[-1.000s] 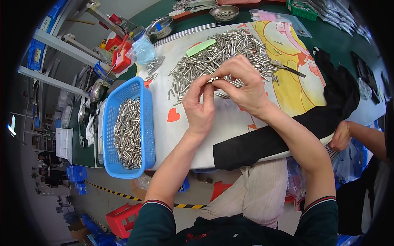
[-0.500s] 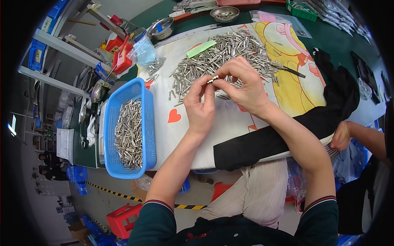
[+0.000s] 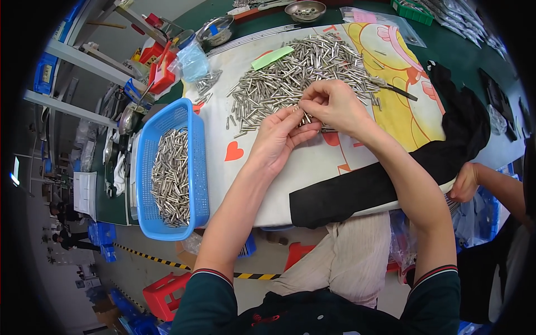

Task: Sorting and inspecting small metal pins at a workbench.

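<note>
Over the near edge of a heap of small silvery metal pins (image 3: 301, 70), both my hands meet. My left hand (image 3: 277, 138) is closed around a few metal pins (image 3: 305, 118), its palm turned partly up. My right hand (image 3: 339, 107) pinches at the same pins from above and the right. The fingers hide most of the pins, so I cannot tell how many there are. To the left, a blue plastic basket (image 3: 199, 167) holds a mass of similar pins (image 3: 172, 178).
A green paper strip (image 3: 272, 58) lies on the heap. Right of it is a black-handled tool (image 3: 401, 92). Black cloth (image 3: 349, 195) crosses the near right of the printed table cover (image 3: 245, 190). Another person's hand (image 3: 464, 183) rests at the right edge. A metal bowl (image 3: 305, 11) stands at the back.
My hands have come closer together, and my left palm has turned upward under the pins. The pin ends that showed between the fingertips are now mostly covered. The view has shifted slightly.
</note>
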### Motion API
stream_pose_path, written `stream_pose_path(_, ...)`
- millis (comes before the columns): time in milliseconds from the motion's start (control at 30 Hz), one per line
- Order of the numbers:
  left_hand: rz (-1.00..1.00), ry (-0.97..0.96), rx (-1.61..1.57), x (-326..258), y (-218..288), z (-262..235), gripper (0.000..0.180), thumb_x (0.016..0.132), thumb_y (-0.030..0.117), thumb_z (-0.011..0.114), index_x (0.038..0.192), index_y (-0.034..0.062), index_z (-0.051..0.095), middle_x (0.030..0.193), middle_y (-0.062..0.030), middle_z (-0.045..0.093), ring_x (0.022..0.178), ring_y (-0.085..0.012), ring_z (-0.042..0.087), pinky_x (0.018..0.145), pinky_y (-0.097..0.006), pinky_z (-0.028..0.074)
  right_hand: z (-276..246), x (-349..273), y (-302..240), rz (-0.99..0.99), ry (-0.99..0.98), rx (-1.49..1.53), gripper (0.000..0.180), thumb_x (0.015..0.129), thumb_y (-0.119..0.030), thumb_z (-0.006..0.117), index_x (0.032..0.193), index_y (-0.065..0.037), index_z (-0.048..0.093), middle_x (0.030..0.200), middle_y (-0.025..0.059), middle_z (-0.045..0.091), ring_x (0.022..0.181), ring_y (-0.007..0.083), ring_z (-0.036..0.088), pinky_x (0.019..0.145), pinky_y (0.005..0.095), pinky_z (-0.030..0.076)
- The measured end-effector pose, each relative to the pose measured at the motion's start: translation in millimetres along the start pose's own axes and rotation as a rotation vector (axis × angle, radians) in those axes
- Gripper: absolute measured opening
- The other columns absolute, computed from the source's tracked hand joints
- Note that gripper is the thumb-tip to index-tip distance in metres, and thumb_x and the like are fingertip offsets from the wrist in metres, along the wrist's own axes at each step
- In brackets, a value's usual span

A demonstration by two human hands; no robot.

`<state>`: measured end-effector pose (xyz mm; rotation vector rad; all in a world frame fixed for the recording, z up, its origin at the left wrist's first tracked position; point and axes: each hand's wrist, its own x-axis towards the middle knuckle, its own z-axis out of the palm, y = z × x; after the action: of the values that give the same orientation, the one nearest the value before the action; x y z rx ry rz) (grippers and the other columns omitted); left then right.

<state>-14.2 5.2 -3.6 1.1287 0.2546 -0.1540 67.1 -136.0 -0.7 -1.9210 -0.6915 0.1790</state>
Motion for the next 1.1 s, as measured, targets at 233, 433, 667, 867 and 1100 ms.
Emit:
stream_pose_path(233,-0.086,-0.120,-0.142,-1,3,-5,0.023,0.095,0.013,0.047,0.108,-0.0055,0.052,0.098,-0.0180,0.063,0.088,-0.0235,0.066,0.079,-0.031,0.057,-6,2,-1,0.069,-0.074,0.039,0.018,0.079,-0.014,0.065,0.074,0.003,0.062,0.059,0.0052,0.061,0.052,0.0078,0.059,0.048,0.0215,0.046)
stream_pose_path(433,-0.192,-0.190,-0.364,5,-3,-16,0.023,0.093,0.010,0.047,0.106,-0.0077,0.051,0.099,-0.0210,0.062,0.091,-0.0292,0.066,0.081,-0.036,0.057,-5,1,0,0.060,-0.082,0.018,0.021,0.079,-0.015,0.065,0.069,0.003,0.060,0.056,0.0048,0.060,0.051,0.0075,0.058,0.047,0.0216,0.044)
stream_pose_path(667,-0.223,-0.209,-0.412,6,-5,-19,0.021,0.092,0.010,0.047,0.104,-0.0069,0.051,0.101,-0.0222,0.061,0.094,-0.0320,0.064,0.082,-0.038,0.057,-4,1,0,0.045,-0.080,-0.045,0.023,0.080,-0.017,0.065,0.068,0.002,0.060,0.054,0.0043,0.059,0.049,0.0071,0.056,0.046,0.0221,0.043)
stream_pose_path(867,-0.275,-0.261,-0.545,9,-6,-23,0.026,0.094,0.011,0.041,0.111,-0.0091,0.045,0.108,-0.0266,0.057,0.099,-0.0362,0.061,0.087,-0.042,0.054,-3,2,0,0.062,-0.074,0.010,0.025,0.082,-0.019,0.064,0.069,0.003,0.061,0.056,0.0040,0.059,0.051,0.0069,0.056,0.047,0.0220,0.042)
stream_pose_path(1100,-0.304,-0.250,-0.593,8,-5,-19,0.023,0.094,0.009,0.040,0.108,-0.0083,0.044,0.105,-0.0273,0.058,0.098,-0.0368,0.062,0.087,-0.043,0.054,-7,1,1,0.053,-0.095,0.022,0.023,0.082,-0.017,0.063,0.071,0.003,0.061,0.056,0.0034,0.059,0.051,0.0056,0.054,0.047,0.0218,0.041)
